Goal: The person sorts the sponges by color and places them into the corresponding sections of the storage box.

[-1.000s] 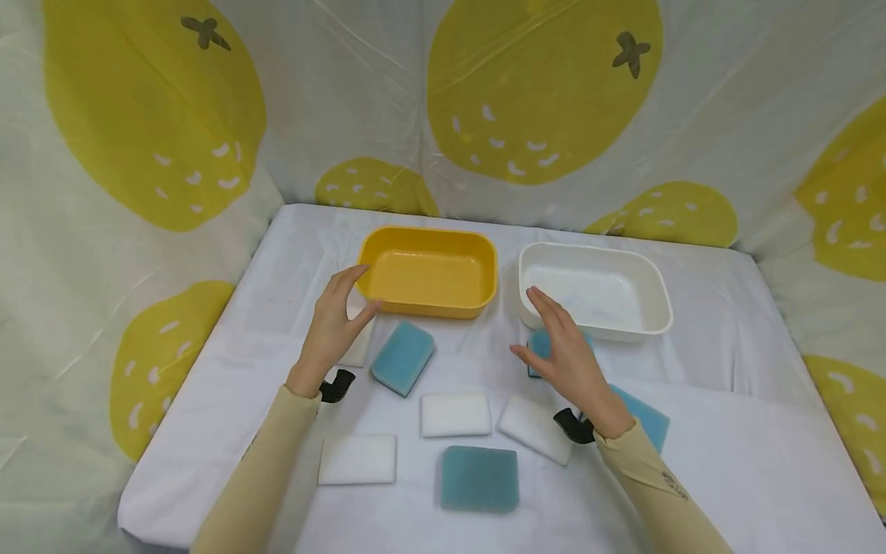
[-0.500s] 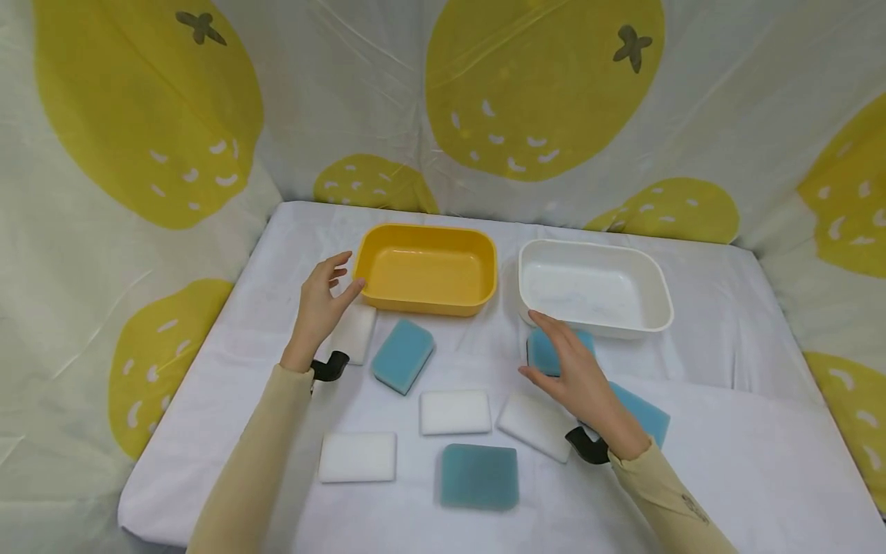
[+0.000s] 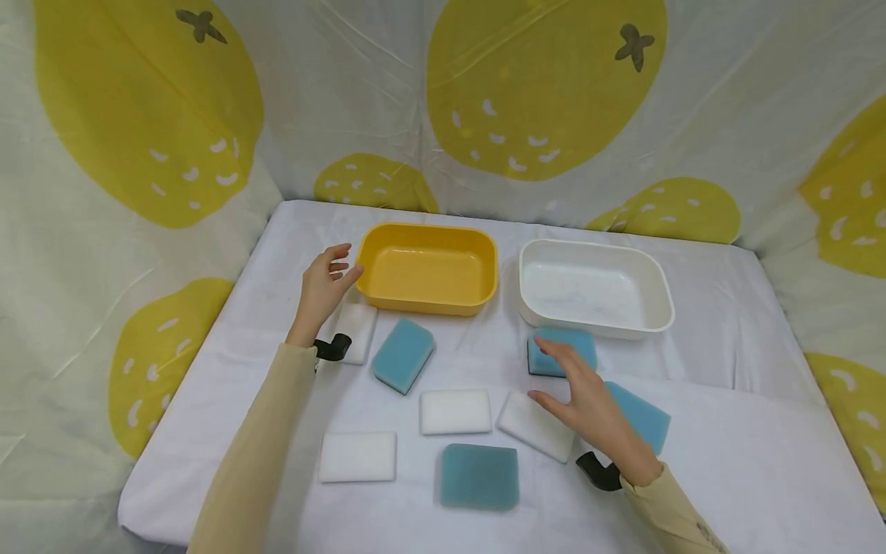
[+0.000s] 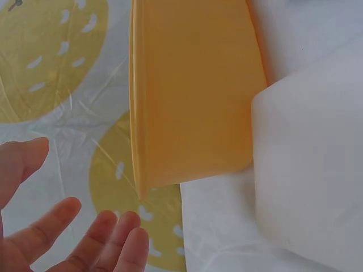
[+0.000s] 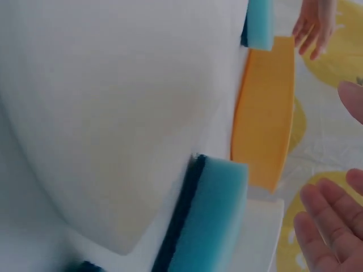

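My left hand point(image 3: 322, 286) hovers at the left end of the yellow tub point(image 3: 428, 306), fingers loosely bent and holding nothing. Below that hand lies a white sponge point(image 3: 358, 332), partly covered by the wrist. My right hand point(image 3: 588, 396) hangs over the right part of the table with thumb and fingers apart and nothing between them. Its fingertips overlap a blue sponge point(image 3: 564, 350) with a dark underside, in front of the white tub point(image 3: 595, 326). Near its thumb is a tilted white sponge point(image 3: 534, 425), and behind the hand a second blue sponge point(image 3: 640, 415) is half hidden.
A blue sponge point(image 3: 403, 357) lies before the yellow tub. Nearer the front are a white sponge point(image 3: 454, 412), another white sponge point(image 3: 358, 457) and a blue-green sponge point(image 3: 480, 477). A lemon-print cloth point(image 3: 346, 100) hangs behind the white-covered table point(image 3: 754, 431).
My right hand has drawn back toward the front and slightly right, away from the white tub. The left hand has shifted a little left and up, off the yellow tub's rim.
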{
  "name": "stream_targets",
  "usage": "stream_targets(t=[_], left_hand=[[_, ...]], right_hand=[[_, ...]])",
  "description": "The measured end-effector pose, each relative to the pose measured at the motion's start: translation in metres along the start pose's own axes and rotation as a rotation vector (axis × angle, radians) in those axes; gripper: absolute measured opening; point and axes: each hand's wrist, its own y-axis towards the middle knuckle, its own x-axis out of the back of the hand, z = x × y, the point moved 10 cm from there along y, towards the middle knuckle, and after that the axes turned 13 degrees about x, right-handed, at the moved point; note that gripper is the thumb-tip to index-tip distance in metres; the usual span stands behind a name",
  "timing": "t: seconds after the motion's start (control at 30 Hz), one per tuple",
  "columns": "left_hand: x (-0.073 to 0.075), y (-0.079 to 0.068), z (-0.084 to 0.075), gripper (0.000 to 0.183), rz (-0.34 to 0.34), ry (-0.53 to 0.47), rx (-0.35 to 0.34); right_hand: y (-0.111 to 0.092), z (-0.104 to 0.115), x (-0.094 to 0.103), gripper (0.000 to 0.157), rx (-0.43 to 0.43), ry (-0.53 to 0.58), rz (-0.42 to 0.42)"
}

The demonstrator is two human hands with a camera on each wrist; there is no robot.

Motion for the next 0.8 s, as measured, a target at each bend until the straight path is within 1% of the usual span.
stream_targets(t=[0.2,0.47,0.63,0.8], left_hand=[[-0.003,0.010,0.009,0.049,0.019,-0.036,0.073],[-0.004,0.020,0.024,0.049,0.024,-0.024,0.156],[-0.006,0.024,0.029,0.047,0.021,-0.005,0.166],[-0.009,0.027,0.032,0.044,0.050,-0.059,0.179]], right_hand=[[-0.016,0.000,-0.008,0.079,-0.008,0.011,0.018],[-0.032,0.001,-0.015,0.078,-0.002,0.002,0.027],[-0.038,0.002,-0.019,0.080,-0.002,-0.025,0.043],[-0.043,0.002,-0.024,0.078,-0.001,-0.039,0.056]])
